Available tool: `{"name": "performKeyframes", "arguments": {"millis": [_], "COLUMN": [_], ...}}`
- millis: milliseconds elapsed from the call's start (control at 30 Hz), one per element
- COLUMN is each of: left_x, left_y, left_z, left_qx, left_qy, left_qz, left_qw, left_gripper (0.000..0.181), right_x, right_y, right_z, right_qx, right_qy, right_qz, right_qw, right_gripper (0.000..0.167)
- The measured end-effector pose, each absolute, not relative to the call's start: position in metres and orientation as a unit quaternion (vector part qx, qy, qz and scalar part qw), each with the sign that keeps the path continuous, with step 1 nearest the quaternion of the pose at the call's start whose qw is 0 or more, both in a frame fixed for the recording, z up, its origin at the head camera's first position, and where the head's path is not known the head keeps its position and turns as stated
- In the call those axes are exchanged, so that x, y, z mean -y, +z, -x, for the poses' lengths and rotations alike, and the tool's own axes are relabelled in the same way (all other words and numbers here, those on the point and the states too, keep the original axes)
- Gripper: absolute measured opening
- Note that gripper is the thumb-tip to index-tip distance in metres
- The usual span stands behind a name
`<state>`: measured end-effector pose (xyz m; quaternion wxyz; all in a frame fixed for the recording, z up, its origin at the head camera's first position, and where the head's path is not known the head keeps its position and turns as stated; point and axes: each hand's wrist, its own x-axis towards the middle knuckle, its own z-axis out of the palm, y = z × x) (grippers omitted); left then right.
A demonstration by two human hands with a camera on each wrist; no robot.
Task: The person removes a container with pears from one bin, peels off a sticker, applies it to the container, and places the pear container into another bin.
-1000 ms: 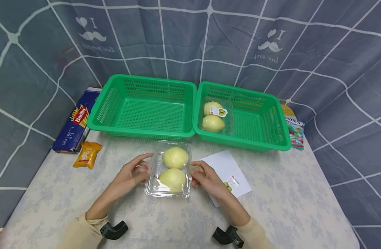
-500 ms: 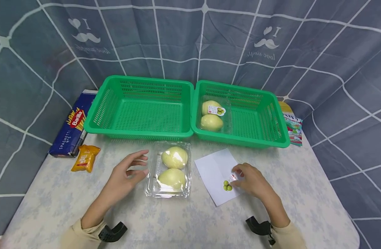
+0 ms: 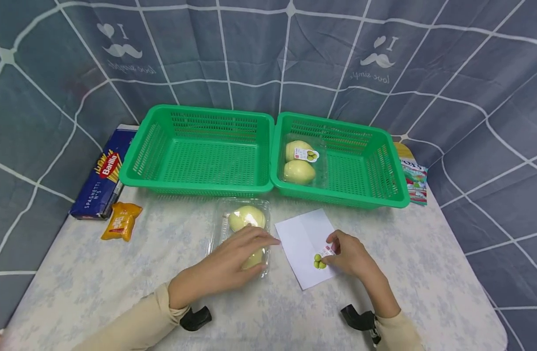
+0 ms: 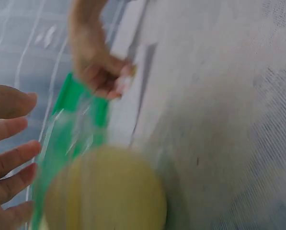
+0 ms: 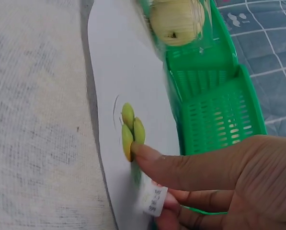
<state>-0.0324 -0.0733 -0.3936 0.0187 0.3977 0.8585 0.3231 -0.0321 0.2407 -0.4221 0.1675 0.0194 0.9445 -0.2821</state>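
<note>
A clear plastic clamshell box [image 3: 216, 229] holding two pale yellow-green pears [image 3: 246, 217] stands on the table in the head view. My left hand [image 3: 226, 258] is over its near half with straight fingers, covering much of the lower pear. Whether it touches the lid I cannot tell. To the right, my right hand [image 3: 353, 254] pinches a fruit-picture sticker [image 3: 319, 262] between thumb and fingers over a white backing sheet [image 3: 300, 234]. In the right wrist view, the sticker's printed white end [image 5: 154, 200] is bent up at the fingers, while its green fruit picture [image 5: 128, 127] lies towards the sheet.
Two green baskets stand side by side at the back. The left basket [image 3: 213, 165] shows a bare floor; the right basket [image 3: 347, 170] holds a labelled box of pears [image 3: 300, 171]. A spaghetti box [image 3: 99, 180] and orange packet [image 3: 122, 222] lie left, colourful packets [image 3: 415, 180] far right.
My right hand has left the box's side, moved right to the sheet and taken hold of the sticker. My left hand has moved from beside the box to over it.
</note>
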Motion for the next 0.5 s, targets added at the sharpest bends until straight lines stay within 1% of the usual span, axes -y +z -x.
{"name": "performKeyframes", "arguments": {"millis": [67, 167, 267, 400, 500], "left_x": [0.060, 0.042, 0.028, 0.015, 0.008], "left_y": [-0.399, -0.407, -0.413, -0.416, -0.417], "left_z": [0.035, 0.038, 0.039, 0.039, 0.038], "left_qx": [-0.855, -0.861, -0.869, -0.865, -0.856], "left_qy": [0.272, 0.171, 0.064, -0.040, -0.094], "left_qz": [-0.442, -0.479, -0.490, -0.500, -0.507], "left_qw": [0.019, 0.018, 0.019, 0.001, -0.016], "left_gripper": [0.046, 0.044, 0.046, 0.050, 0.045], "right_x": [-0.241, -0.242, -0.243, -0.243, -0.243], "right_y": [-0.423, -0.426, -0.429, -0.430, -0.429], "right_z": [0.032, 0.033, 0.033, 0.032, 0.030], "right_qx": [-0.943, -0.942, -0.944, -0.944, -0.940], "right_qy": [-0.288, -0.295, -0.295, -0.302, -0.314], "right_qz": [-0.021, -0.021, -0.021, -0.026, -0.036], "right_qw": [0.168, 0.160, 0.144, 0.129, 0.130], "right_gripper": [0.031, 0.025, 0.021, 0.016, 0.015]}}
